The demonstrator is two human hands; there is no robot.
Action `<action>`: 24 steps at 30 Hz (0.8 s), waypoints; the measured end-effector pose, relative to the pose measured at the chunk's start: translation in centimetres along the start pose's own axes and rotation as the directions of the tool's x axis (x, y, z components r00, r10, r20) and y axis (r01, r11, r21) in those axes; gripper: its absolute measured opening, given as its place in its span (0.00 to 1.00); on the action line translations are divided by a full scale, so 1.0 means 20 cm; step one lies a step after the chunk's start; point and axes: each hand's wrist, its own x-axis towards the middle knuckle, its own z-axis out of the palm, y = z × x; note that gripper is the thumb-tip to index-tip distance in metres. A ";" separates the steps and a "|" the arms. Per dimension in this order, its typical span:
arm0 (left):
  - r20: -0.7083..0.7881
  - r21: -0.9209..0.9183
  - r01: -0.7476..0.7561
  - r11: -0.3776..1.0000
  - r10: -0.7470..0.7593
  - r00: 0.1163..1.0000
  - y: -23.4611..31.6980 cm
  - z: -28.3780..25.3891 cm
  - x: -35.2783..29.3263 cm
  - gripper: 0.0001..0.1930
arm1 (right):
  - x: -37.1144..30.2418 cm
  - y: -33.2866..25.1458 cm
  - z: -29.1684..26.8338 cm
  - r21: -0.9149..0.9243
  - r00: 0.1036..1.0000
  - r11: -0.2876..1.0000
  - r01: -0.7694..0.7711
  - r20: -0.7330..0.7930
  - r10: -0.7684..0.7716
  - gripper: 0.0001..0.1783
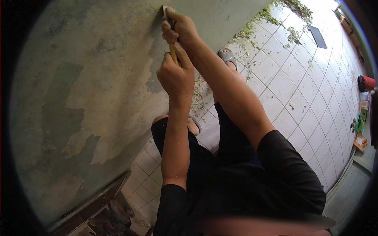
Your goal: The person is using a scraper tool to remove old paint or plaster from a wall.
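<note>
Both my hands are closed on a scraper point(172, 51) with a yellowish handle. My left hand point(176, 75) wraps round the handle's lower end. Farther up, my right hand point(182, 29) grips it close to the pale blade, which shows beside the fingers. The blade's tip meets or nearly meets the wall point(114, 51); exact contact is hard to make out. This wall is mottled grey-green and tan, with patches where the coating has come off in ragged outlines.
Peeled flakes point(246, 33) lie along the wall's foot and over the white tiled floor point(291, 78). A flat grey sheet point(318, 37) rests on the tiles. At the right stand a red object point(367, 83) and an orange box point(360, 142). Dark-framed clutter point(114, 216) sits lower left. My sandalled feet are near the wall.
</note>
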 end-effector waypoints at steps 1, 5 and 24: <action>-0.019 0.020 -0.063 0.998 0.064 0.998 -0.02 0.03 0.01 0.25 | 0.05 -0.03 -0.02 -0.006 1.000 1.000 0.029 -0.012 -0.029 0.26; 0.042 0.024 -0.002 1.000 0.001 0.999 0.07 0.02 0.04 0.28 | 0.06 -0.03 -0.10 0.011 0.999 0.999 0.033 0.005 -0.034 0.24; -0.005 0.013 -0.011 1.000 0.011 1.000 0.07 0.08 0.01 0.25 | 0.01 -0.07 -0.06 -0.032 0.997 0.997 -0.067 -0.043 0.066 0.24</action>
